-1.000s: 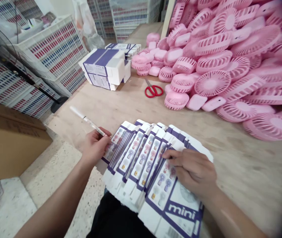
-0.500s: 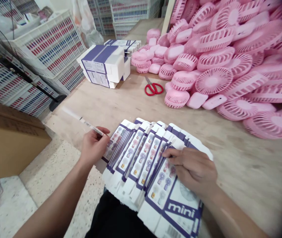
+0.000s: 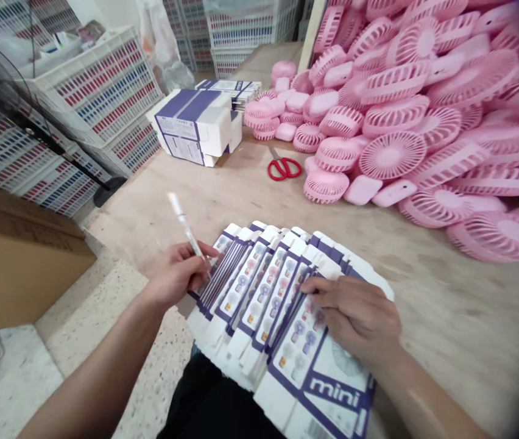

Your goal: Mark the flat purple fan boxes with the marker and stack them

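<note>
Gripping a white pen (image 3: 180, 214) in the left hand (image 3: 180, 274), a person works over a fanned row of flat purple-and-white cartons (image 3: 268, 292) on a wooden desk (image 3: 223, 195), seen from the head camera. The left grip is clamped on the pen, which slants down to the left end of the cartons; whether its lower end touches them cannot be told. The right hand (image 3: 362, 314) rests on the right part of the cartons, fingers bent, above the printed word "mini"; whether that grip is closed on an edge is unclear. Beyond the cartons lie red-handled scissors (image 3: 284, 172). Past the cartons to the right, pink handheld fans (image 3: 391, 152) rise in a heap. Beyond the cartons to the left stands a purple-and-white box (image 3: 190, 116); farther left of the cartons, white plastic crates (image 3: 99, 91) are stacked.
</note>
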Tool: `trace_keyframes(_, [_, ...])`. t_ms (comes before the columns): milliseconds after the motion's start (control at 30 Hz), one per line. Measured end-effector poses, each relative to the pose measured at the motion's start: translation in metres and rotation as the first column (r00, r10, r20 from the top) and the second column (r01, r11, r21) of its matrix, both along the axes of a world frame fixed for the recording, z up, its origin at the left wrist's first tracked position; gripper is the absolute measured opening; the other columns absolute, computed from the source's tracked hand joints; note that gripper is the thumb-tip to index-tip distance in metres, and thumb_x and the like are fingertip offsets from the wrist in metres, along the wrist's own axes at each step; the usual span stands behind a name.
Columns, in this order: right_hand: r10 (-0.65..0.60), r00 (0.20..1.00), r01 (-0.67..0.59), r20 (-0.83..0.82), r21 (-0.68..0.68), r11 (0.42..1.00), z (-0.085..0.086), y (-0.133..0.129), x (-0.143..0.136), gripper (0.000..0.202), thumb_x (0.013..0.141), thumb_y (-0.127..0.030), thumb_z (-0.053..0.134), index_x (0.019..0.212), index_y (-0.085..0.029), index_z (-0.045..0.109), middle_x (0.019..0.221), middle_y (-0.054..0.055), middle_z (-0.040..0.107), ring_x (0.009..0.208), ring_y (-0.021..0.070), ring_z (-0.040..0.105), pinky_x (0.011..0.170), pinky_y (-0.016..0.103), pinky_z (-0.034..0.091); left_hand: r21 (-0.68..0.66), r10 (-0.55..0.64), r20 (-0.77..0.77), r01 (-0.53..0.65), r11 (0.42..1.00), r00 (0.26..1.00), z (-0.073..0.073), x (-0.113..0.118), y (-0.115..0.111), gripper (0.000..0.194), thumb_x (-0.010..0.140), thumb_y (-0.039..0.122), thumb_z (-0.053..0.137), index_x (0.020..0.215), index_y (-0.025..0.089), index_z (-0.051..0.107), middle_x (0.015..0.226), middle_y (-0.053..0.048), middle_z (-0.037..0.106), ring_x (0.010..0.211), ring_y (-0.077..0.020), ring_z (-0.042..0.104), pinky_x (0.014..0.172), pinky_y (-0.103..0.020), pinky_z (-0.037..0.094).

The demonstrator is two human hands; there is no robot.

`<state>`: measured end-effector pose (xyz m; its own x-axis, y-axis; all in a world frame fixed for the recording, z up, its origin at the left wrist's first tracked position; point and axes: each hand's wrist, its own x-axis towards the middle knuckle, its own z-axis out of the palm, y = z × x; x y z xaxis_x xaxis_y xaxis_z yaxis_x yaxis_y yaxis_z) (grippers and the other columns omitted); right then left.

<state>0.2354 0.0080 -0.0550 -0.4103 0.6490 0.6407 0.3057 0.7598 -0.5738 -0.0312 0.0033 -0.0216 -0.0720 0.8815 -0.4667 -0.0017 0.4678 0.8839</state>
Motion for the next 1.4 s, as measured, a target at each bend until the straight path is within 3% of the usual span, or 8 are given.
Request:
trace_keyframes(133, [0.006,1.0,-0.006,-0.009,-0.001,1.0,0.0,0.0,0.0,0.029,0.069,0.005,0.041,0.07,-0.021,0.054,0.053,-0.004,0.063,0.063,0.0146,0.067,0.044,0.024,0.044,0.31,0.305,-0.354,-0.197,0.93,0.884,-0.021,0.002,0.0,0.004,0.064,0.014,0.053,0.067,0.016,0.053,0.044,0.007,0.046,0.038,-0.0062,0.04,0.036,-0.017,0.029])
trace_keyframes(433, [0.03,1.0,-0.03,0.006,0.0,1.0,0.001,0.001,0.001,0.027,0.072,0.004,0.041,0.071,-0.02,0.055,0.05,-0.004,0.061,0.065,0.015,0.068,0.044,0.024,0.044,0.342,0.214,-0.623,0.016,0.94,0.753,-0.021,0.01,-0.007,0.01,0.067,0.023,0.06,0.063,0.015,0.055,0.045,0.005,0.046,0.044,-0.0081,0.043,0.041,-0.019,0.029])
trace_keyframes(567, [0.025,1.0,-0.025,-0.002,0.003,1.0,0.0,0.001,0.001,0.028,0.071,0.005,0.041,0.07,-0.02,0.054,0.051,-0.004,0.061,0.065,0.015,0.068,0.044,0.024,0.044,0.185,0.196,-0.446,-0.124,0.975,0.873,-0.011,0.002,-0.002,0.019,0.065,0.017,0.054,0.084,0.014,0.059,0.051,0.005,0.05,0.041,-0.0071,0.041,0.04,-0.018,0.031])
trace_keyframes(667, [0.028,1.0,-0.028,0.002,-0.001,1.0,0.001,0.0,0.001,0.03,0.07,0.006,0.041,0.071,-0.021,0.053,0.044,-0.007,0.056,0.067,0.0155,0.068,0.045,0.024,0.044,-0.088,-0.108,-0.135,0.096,0.991,0.985,0.002,-0.009,0.005,0.043,0.064,0.015,0.055,0.107,0.012,0.056,0.052,0.005,0.048,0.039,-0.0052,0.037,0.036,-0.017,0.024])
trace_keyframes(867, [-0.004,1.0,0.004,0.027,0.017,1.0,0.003,-0.001,0.0,0.028,0.069,0.004,0.039,0.067,-0.02,0.053,0.054,-0.004,0.062,0.058,0.0126,0.065,0.045,0.023,0.044,-0.143,-0.14,0.138,0.159,0.977,0.981,0.021,-0.006,0.003,0.058,0.056,0.014,0.057,0.113,0.008,0.052,0.05,0.006,0.047,0.036,-0.0032,0.031,0.033,-0.016,0.015])
trace_keyframes(1067, [-0.022,0.998,0.02,0.053,0.038,0.999,0.005,-0.01,0.014,0.024,0.071,0.001,0.041,0.068,-0.02,0.053,0.067,0.0,0.067,0.05,0.0102,0.059,0.046,0.024,0.045,-0.18,-0.188,0.214,0.228,0.957,0.959,0.013,0.015,-0.004,0.054,0.053,0.015,0.057,0.107,0.011,0.054,0.045,0.009,0.043,0.032,-0.0023,0.025,0.032,-0.017,0.012])
trace_keyframes(1267, [-0.003,0.996,-0.001,0.092,0.042,0.999,0.006,-0.013,0.028,0.025,0.073,0.0,0.041,0.068,-0.02,0.053,0.064,0.0,0.065,0.047,0.009,0.057,0.044,0.023,0.045,0.249,0.182,-0.325,-0.102,0.963,0.928,-0.01,0.007,-0.001,0.006,0.063,0.019,0.055,0.067,0.016,0.053,0.045,0.006,0.045,0.038,-0.0062,0.038,0.038,-0.018,0.027])
trace_keyframes(1400, [-0.028,0.997,0.025,0.072,0.04,0.999,0.006,-0.01,0.026,0.024,0.073,0.001,0.043,0.066,-0.02,0.053,0.063,0.0,0.064,0.049,0.01,0.059,0.044,0.023,0.047,0.309,0.248,-0.452,-0.111,0.945,0.857,-0.023,0.005,-0.004,0.004,0.062,0.017,0.056,0.061,0.016,0.052,0.048,0.005,0.046,0.044,-0.0078,0.042,0.042,-0.019,0.03])
